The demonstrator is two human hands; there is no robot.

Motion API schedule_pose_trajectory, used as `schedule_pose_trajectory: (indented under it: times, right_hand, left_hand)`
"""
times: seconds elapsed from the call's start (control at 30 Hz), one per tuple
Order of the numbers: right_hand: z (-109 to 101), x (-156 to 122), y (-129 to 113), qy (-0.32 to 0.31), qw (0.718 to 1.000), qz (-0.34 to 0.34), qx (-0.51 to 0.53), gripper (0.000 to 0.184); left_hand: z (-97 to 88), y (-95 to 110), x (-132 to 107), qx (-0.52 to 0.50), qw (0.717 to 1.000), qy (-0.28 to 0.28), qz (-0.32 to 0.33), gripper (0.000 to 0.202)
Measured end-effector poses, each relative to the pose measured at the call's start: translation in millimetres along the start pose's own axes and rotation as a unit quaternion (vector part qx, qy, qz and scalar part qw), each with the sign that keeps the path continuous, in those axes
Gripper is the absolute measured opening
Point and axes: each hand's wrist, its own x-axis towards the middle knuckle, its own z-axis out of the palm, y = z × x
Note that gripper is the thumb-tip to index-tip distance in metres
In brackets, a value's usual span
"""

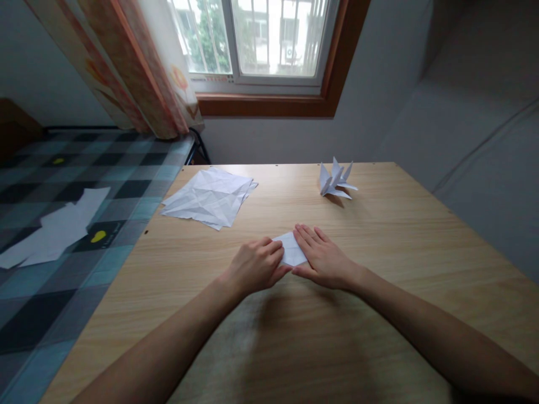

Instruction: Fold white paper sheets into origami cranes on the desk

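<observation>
A small folded sheet of white paper [292, 250] lies on the wooden table between both hands. My left hand [260, 262] is curled over its left side, the fingers bent and the thumb along the near edge. On the other side, my right hand [323, 255] rests flat with its fingers stretched out over the paper's right edge. The two thumbs nearly meet at the near corner. Parts of the paper are hidden under the fingers.
Creased white sheets [210, 196] are stacked at the table's back left. Folded paper cranes [336, 179] stand at the back right. More paper strips [63, 227] lie on the checked bed [46, 314] to the left. A wall and window [273, 45] are behind the table [404, 241].
</observation>
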Motion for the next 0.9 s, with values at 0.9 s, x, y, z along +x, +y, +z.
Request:
schedule_pose_trajectory:
  times: [0.9]
  right_hand:
    - [-7,8,-5,0.158,0.982,-0.025,0.098,0.022]
  left_hand:
    - [8.7,-10,0,-0.019,0.997,0.075,-0.022,0.031]
